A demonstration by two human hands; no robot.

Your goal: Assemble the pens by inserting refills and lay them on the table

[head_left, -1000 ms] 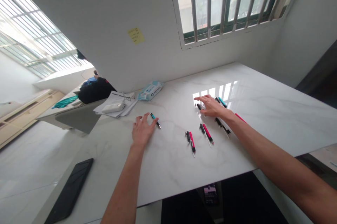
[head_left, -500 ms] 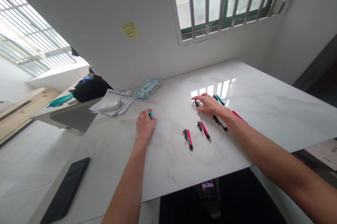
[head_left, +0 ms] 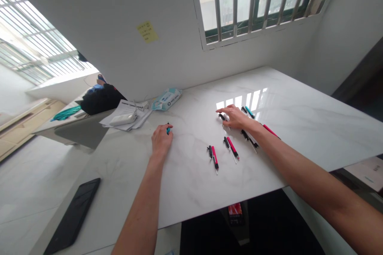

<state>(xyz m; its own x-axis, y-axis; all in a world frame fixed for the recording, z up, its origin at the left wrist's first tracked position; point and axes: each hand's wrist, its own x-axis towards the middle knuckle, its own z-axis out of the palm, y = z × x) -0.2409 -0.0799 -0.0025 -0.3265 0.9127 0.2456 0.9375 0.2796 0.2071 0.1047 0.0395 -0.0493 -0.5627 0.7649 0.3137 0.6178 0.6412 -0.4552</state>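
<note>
My left hand rests on the white marbled table, its fingers closed round a teal pen whose dark end sticks up; most of it is hidden. To the right, my right hand lies with fingers stretched over a black pen cap and other small pen parts, partly covered by the hand. A teal pen barrel lies just beyond it. Nearer me are a red pen barrel and another red barrel, each beside a black cap and a thin white refill. Black pen pieces lie under my right forearm.
A wet-wipes pack lies by the wall, beside papers with a white device on top. A black tablet or phone is at the left. Another red barrel shows beyond my right forearm. A lit phone is below the table edge.
My left hand has shifted slightly left, and the teal pen in it has turned so its dark end now shows above the fingers. My right hand has barely moved.
</note>
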